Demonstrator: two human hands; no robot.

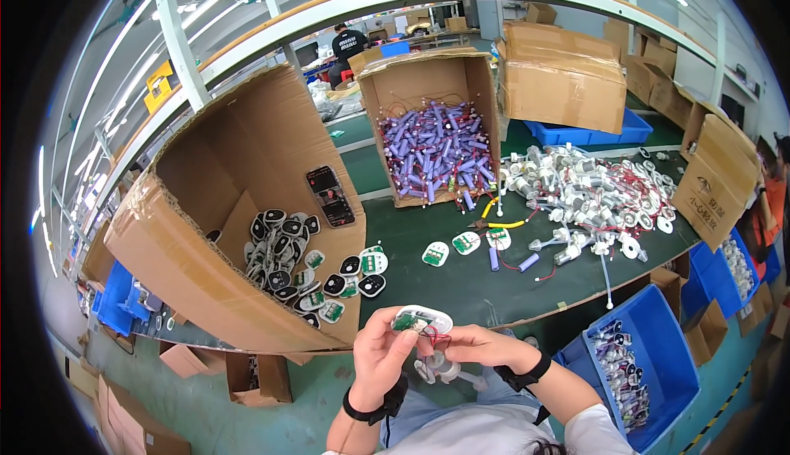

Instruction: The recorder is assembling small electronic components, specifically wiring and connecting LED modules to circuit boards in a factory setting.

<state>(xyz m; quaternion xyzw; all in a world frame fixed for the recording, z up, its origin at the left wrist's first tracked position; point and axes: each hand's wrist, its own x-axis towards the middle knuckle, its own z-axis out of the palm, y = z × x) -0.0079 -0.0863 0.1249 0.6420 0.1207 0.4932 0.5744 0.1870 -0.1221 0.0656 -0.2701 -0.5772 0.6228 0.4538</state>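
Observation:
My left hand [380, 358] grips a white rounded cover [436, 317] with a green circuit board [403, 322] in it, held above my lap near the bench edge. My right hand [481, 345] is closed at thin red wires [439, 338] beside the board; the exact pinch point is partly hidden. Below the hands hangs a clear and white pump part [440, 369]. On the green bench lie yellow-handled pliers [508, 225], white covers with green boards [435, 253] and two loose purple cylindrical cells [528, 262].
A tipped cardboard box [140, 233] at left holds many black-and-white covers [284, 249] and a phone [330, 196]. Another box [370, 85] contains purple wired cells [436, 150]. White pump parts [576, 192] pile up at right. A blue bin [671, 364] stands below right.

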